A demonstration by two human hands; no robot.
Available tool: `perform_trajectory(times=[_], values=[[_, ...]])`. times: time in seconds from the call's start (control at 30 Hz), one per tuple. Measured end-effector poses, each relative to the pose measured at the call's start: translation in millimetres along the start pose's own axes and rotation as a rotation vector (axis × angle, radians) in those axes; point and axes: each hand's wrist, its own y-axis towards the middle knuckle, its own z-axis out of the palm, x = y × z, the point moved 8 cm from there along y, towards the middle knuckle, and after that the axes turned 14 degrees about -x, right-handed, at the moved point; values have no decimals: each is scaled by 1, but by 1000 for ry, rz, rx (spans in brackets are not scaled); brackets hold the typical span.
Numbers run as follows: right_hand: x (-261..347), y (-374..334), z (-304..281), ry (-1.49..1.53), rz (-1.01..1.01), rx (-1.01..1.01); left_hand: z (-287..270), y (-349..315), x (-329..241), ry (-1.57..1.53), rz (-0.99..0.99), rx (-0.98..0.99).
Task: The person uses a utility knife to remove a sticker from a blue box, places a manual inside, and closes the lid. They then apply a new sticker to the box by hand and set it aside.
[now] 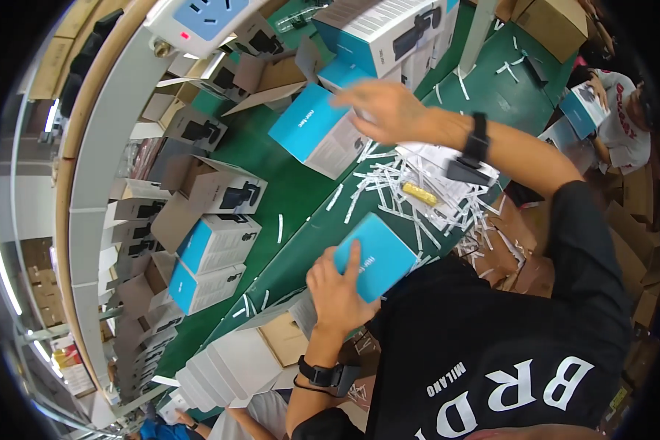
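Note:
A box with a blue top (380, 249) is in my left hand (339, 290), held low in front of my body with the index finger lying along its top. My right hand (392, 110) is reached out over the far side of the bench, its fingers smeared by motion. Close to those fingers stands a blue and white box (301, 128); whether they touch it I cannot tell. Loose white paper strips (389, 180) lie in a heap between my arms, with a yellow object (420, 193) on top.
Green bench (290, 194) runs diagonally under everything. Stacked blue and white boxes (378, 44) stand at the back, more boxes (213, 253) at left. A power socket (205, 22) hangs at upper left. Nested white cartons (227, 367) are near my left forearm. A co-worker (616, 110) holds a box at right.

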Motion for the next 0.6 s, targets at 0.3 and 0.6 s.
perform_trajectory(times=[0.3, 0.6], values=[[-83, 122, 175, -566, 142, 490, -71, 74, 157, 256, -844, -393], [-35, 175, 85, 275, 109, -151, 11, 128, 187, 187, -972, -592]])
